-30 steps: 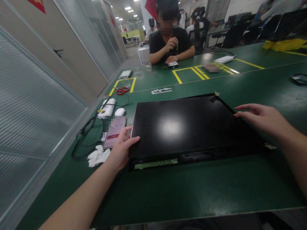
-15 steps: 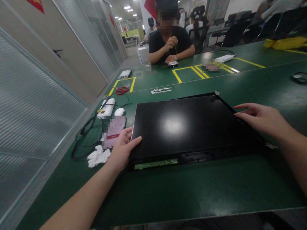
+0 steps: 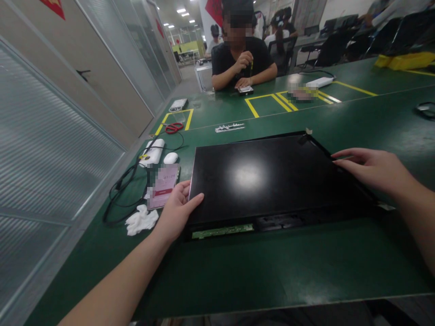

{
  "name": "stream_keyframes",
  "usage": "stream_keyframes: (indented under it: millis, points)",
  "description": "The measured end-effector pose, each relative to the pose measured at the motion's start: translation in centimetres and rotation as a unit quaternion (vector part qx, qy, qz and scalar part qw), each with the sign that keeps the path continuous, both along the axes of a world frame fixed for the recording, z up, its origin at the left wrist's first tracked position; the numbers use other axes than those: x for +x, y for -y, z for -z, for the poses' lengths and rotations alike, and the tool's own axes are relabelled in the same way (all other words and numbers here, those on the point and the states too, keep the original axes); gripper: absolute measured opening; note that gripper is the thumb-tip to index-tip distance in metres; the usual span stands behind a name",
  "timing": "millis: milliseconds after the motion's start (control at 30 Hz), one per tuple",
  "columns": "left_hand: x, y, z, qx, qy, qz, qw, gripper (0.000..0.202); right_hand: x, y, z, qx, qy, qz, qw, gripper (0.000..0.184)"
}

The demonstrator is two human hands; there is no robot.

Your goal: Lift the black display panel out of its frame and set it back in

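A glossy black display panel (image 3: 288, 181) lies over a shallow black frame (image 3: 321, 148) on the table in front of me. The panel's left end looks slightly raised above the frame. My left hand (image 3: 176, 210) grips that left edge, thumb on top and fingers partly hidden at the side. On the far side, my right hand (image 3: 379, 170) pinches the right rim of the frame between thumb and fingers; the exact contact is partly hidden. A narrow green circuit board (image 3: 222, 231) shows below the panel's front edge.
Left of the panel lie a phone (image 3: 165, 185), crumpled tissue (image 3: 141, 219), a white mouse-like object (image 3: 170, 158), black cables (image 3: 117, 190) and red-handled scissors (image 3: 174, 128). White scraps (image 3: 229, 127) lie beyond the panel. Opposite sits a person (image 3: 243, 63) handling a small device (image 3: 245, 90).
The whole view shifts very slightly. Both hands keep their hold, and the panel stays in practically the same position.
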State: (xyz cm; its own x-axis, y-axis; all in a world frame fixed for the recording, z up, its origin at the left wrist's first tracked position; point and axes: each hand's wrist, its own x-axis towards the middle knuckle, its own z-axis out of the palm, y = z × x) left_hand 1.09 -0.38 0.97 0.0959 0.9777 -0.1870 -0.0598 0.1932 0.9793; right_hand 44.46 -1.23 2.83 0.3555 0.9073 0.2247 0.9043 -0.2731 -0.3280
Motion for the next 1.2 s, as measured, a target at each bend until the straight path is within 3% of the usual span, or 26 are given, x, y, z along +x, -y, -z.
stream_keyframes:
  millis: [733,1200]
  points:
    - [-0.35,-0.18,0.58,0.037,-0.026,0.034,0.998,0.054,-0.13,-0.10,0.03,0.002,0.004,0.003,1.000,0.024]
    - [-0.29,-0.11,0.07,0.040,-0.039,0.041,0.998,0.052,-0.01,-0.01,-0.02,0.007,-0.006,0.002,1.000,0.025]
